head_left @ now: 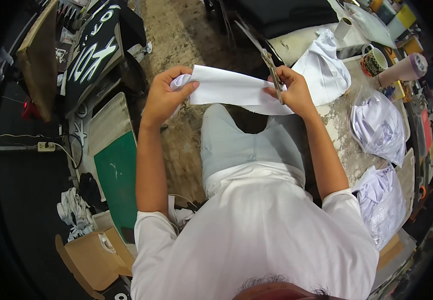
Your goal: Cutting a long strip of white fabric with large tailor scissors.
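Observation:
A strip of white cloth (229,86) is stretched between my two hands above my lap. My left hand (165,96) is closed on its left end, where the cloth is bunched and rolled over the fingers. The right end is pinched by my right hand (296,93), thumb on top. That same hand also holds a pair of metal scissors (267,57), their blades pointing up and away to the left, clear of the strip. How my right fingers sit in the scissor handles is partly hidden.
On the worn worktop (344,142) at right lie a white cloth piece (321,65), a patterned mug (373,61), a thread cone (404,71) and plastic bags of white cloth (378,122). Left are a green board (119,182), an open cardboard box (94,260) and a power socket (46,146).

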`<state>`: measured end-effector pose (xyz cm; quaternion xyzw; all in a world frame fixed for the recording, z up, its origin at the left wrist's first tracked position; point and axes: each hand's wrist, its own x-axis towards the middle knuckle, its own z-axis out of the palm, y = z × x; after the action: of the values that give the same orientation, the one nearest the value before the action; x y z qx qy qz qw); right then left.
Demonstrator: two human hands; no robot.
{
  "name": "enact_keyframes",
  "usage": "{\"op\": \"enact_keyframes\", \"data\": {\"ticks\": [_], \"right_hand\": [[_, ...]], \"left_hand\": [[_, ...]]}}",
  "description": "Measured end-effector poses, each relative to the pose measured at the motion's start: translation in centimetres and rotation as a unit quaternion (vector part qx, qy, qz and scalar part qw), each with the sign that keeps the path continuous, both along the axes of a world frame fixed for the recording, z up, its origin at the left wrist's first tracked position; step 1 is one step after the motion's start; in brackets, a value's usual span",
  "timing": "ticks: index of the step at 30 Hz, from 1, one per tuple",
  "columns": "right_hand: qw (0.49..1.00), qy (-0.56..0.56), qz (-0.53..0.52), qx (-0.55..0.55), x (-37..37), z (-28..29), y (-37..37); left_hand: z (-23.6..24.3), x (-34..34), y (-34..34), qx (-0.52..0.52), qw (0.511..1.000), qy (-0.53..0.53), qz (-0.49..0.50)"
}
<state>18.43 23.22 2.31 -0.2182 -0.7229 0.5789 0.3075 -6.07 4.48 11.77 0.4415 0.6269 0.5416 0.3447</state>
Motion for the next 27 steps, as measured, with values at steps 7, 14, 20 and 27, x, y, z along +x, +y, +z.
{"op": "enact_keyframes", "data": {"ticks": [7,14,20,27], "right_hand": [[0.998,0.056,-0.038,0.017,1.5,-1.3,-1.7],[0.996,0.066,-0.042,-0.037,3.3,-1.6,-3.7],[0.991,0.096,-0.058,-0.070,5.0,-1.3,-4.3],[0.908,0.263,0.213,-0.248,6.5,-1.3,-9.2]], "left_hand": [[2.0,-1.2,0.0,0.077,0.958,0.221,-0.166],[5.3,1.3,1.2,-0.011,0.973,0.157,-0.168],[7.5,2.3,3.0,0.077,0.923,0.281,-0.250],[8.2,1.5,2.5,0.005,0.896,0.388,-0.217]]}}
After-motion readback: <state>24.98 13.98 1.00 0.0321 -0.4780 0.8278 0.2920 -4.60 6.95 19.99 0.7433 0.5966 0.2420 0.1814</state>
